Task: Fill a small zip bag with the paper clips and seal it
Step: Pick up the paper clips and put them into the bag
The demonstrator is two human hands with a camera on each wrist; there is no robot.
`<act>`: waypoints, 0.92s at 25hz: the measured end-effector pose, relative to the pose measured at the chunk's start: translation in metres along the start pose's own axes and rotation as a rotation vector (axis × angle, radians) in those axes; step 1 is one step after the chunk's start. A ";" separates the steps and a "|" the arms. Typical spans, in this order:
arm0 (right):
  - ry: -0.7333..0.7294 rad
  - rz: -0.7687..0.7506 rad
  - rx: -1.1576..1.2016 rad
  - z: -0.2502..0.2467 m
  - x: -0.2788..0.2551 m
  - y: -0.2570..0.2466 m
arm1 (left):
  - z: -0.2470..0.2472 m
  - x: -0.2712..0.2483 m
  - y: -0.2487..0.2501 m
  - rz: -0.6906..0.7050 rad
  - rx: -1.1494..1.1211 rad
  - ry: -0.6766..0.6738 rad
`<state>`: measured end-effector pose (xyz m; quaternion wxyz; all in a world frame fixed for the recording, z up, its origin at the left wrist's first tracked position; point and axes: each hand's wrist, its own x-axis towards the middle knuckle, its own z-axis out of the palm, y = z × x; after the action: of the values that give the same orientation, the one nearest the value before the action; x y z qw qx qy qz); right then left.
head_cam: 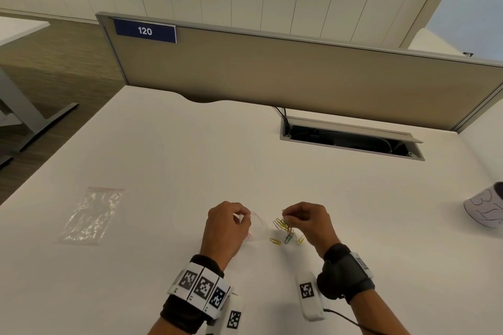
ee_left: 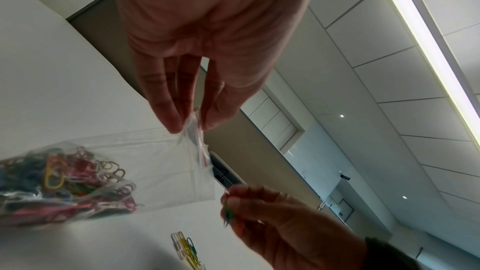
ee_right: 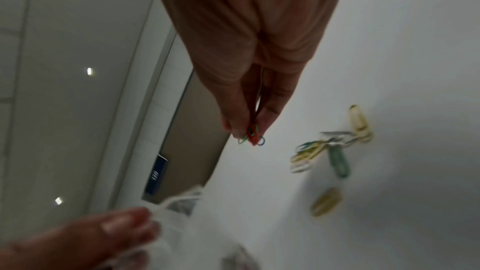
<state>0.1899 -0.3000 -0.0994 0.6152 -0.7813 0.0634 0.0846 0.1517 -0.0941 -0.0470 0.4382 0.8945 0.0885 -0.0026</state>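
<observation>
My left hand (head_cam: 239, 216) (ee_left: 191, 128) pinches the red-striped mouth of a small clear zip bag (head_cam: 257, 227) (ee_left: 161, 163) and holds it up off the white desk (head_cam: 190, 171). The bag holds several colored paper clips (ee_left: 62, 182) in its lower part. To the bag's right, my right hand (head_cam: 287, 216) (ee_right: 249, 134) pinches a few clips (ee_right: 253, 138), red and green, close to the bag's mouth. A small loose pile of yellow and green clips (head_cam: 285, 230) (ee_right: 327, 151) (ee_left: 185, 247) lies on the desk below my right hand.
A second, empty zip bag (head_cam: 91, 215) lies flat on the desk at the left. An open cable tray (head_cam: 351, 139) sits in the desk at the back right, below a beige partition (head_cam: 272, 73). A white patterned cup (head_cam: 487, 208) stands at the right edge.
</observation>
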 end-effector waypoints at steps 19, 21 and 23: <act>-0.050 -0.254 -0.292 0.018 -0.018 -0.038 | -0.007 0.001 -0.004 -0.067 -0.117 0.077; -0.030 -0.126 -0.436 -0.006 -0.016 -0.012 | -0.009 0.002 -0.004 -0.066 -0.123 0.085; -0.058 0.038 -0.631 -0.023 -0.016 0.015 | -0.010 0.003 -0.004 -0.071 -0.120 0.096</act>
<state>0.1721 -0.3263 -0.1048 0.3424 -0.9294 0.0311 0.1340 0.1533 -0.0835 -0.0445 0.4858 0.8621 0.1410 0.0299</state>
